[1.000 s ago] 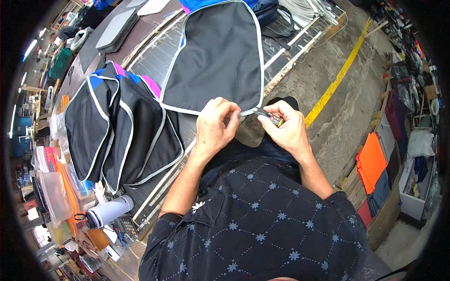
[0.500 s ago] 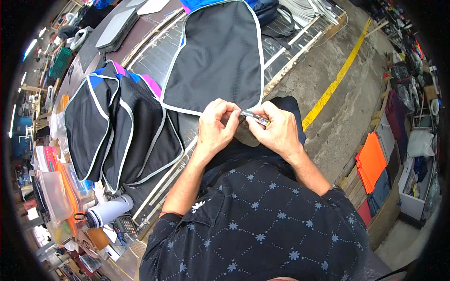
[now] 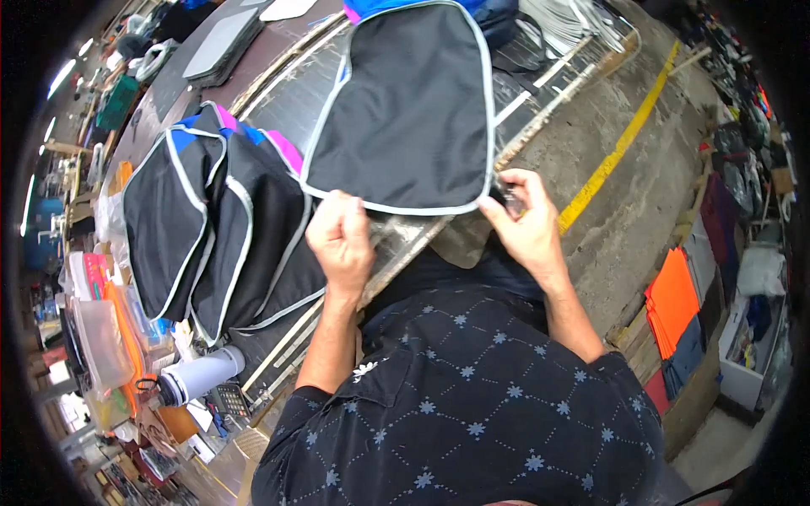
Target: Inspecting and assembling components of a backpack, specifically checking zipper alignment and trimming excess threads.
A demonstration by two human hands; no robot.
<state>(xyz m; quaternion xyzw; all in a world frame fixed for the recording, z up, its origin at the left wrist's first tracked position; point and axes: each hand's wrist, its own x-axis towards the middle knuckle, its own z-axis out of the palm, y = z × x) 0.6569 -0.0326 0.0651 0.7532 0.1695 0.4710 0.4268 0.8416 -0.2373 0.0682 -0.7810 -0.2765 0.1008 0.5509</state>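
Observation:
A black fabric panel (image 3: 413,110) with light grey edge binding lies over the table edge in front of me, its rounded end toward my body. My left hand (image 3: 340,240) is closed on the bound edge near the panel's near left corner. At the near right corner is my right hand (image 3: 530,228), its thumb tip against the binding and its fingers bent. Something small and dark shows between that thumb and forefinger, too hidden to name. To the left stands a bunch of similar black bag pieces (image 3: 219,219) with grey binding and blue and pink patches.
A lavender bottle (image 3: 202,375) and a calculator (image 3: 230,401) are at the lower left, near plastic containers (image 3: 101,346). Grey sheets (image 3: 224,46) are stacked at the far left. A yellow line (image 3: 620,143) crosses the floor on the right, before orange fabric (image 3: 672,291).
My hands have moved apart from their meeting point at the panel's near edge, the left going left and the right going right. The small metal snips in my right hand no longer show clearly.

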